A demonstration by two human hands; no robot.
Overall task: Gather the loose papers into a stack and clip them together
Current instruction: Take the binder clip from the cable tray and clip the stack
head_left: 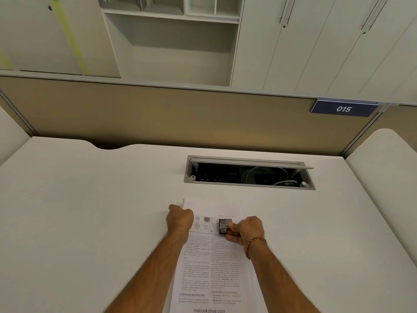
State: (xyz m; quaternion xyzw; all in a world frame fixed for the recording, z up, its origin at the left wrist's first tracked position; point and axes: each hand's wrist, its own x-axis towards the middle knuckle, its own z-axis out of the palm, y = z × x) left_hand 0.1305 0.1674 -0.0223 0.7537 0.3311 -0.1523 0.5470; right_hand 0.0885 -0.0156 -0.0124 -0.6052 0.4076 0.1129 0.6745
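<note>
The stack of white printed paper sheets (214,267) lies flat on the white desk surface (90,199), with two columns of black text, small grey figures near its far end and a bold heading near its close end. The right hand (247,230) pinches a dark metal binder clip (223,226) between thumb and fingers, holding it over the sheet's figure area. Left of that grip, the left hand (180,219) is curled closed on the stack's far left edge. A gold chain bracelet (253,245) circles the right wrist.
</note>
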